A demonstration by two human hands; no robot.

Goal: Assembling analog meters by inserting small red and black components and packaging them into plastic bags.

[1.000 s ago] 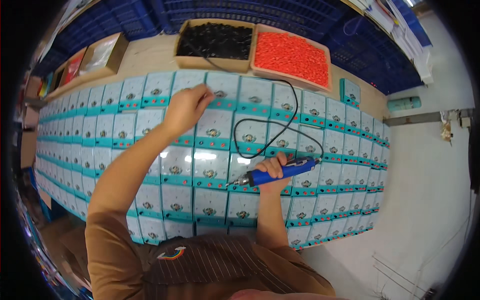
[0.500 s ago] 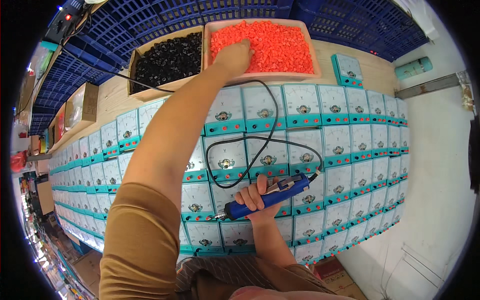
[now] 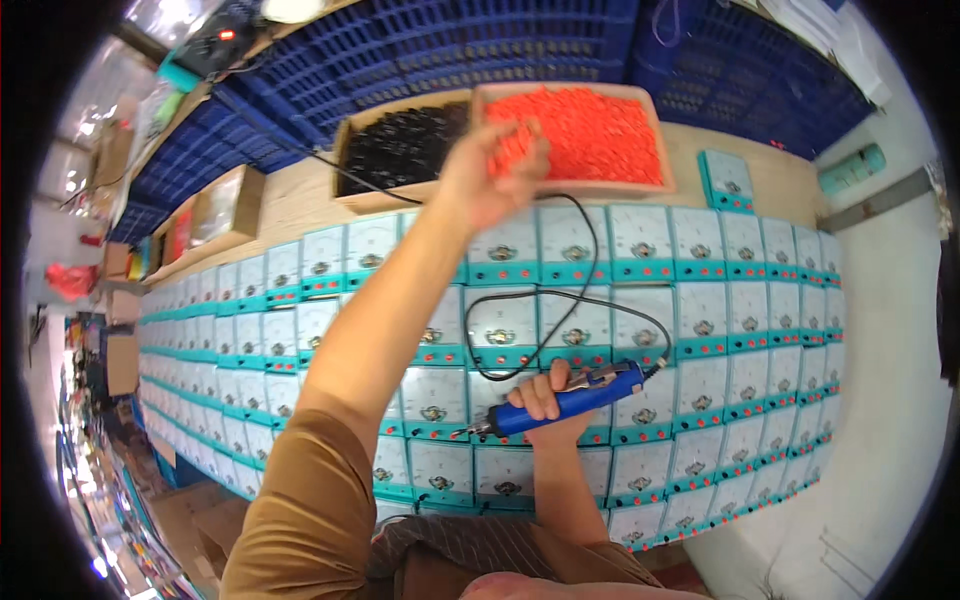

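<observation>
Left hand (image 3: 487, 178): closed on what look like orange caps (image 3: 512, 150), at the orange tray (image 3: 665, 160) front edge.
Right hand (image 3: 548, 402): wrapped around blue electric screwdriver (image 3: 570, 398), over the meter rows (image 3: 720, 300).

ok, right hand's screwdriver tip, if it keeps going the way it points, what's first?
The blue electric screwdriver in the right hand points lower-left; its tip looks to be just above the white-and-teal panel meters, so one of those likely comes first. Height above them is unclear.

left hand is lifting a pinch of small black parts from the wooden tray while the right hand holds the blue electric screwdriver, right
Not quite: in the head view the left hand lifts small orange-red parts, with the wooden tray of orange-red parts just behind it. The right hand does hold the blue electric screwdriver.
</observation>
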